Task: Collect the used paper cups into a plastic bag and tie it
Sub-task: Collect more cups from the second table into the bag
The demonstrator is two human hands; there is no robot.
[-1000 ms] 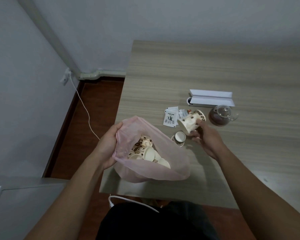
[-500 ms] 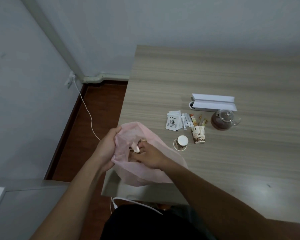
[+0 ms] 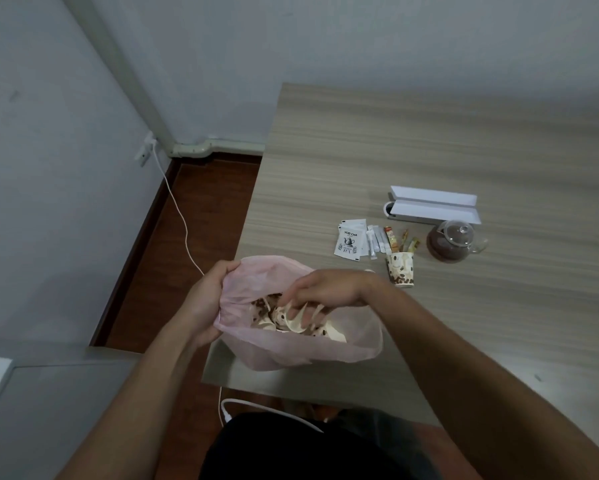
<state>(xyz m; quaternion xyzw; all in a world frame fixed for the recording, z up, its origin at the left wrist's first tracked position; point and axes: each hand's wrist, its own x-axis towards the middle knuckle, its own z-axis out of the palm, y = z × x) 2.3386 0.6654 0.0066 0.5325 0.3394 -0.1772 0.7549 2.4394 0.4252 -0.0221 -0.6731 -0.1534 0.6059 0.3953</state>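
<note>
A pink plastic bag [image 3: 325,351] sits open at the table's near left corner, with several brown-spotted paper cups [image 3: 284,318] lying inside. My left hand [image 3: 204,303] grips the bag's left rim and holds the mouth open. My right hand [image 3: 325,289] hovers over the mouth, its fingers hanging down and spread, the tips touching the cups. One more paper cup [image 3: 401,270] stands upright on the table just right of the bag. A second cup behind my right wrist is almost fully hidden.
Tea sachets [image 3: 351,244] and stick packets [image 3: 391,239] lie beyond the upright cup. A glass teapot [image 3: 454,240] and a white open box [image 3: 433,207] sit further back. The wooden table [image 3: 429,143] meets the wall. A white cable [image 3: 178,216] runs along the floor at left.
My right hand carried a cup from the table into the bag, then rose to the bag's mouth. My left hand kept its grip on the rim.
</note>
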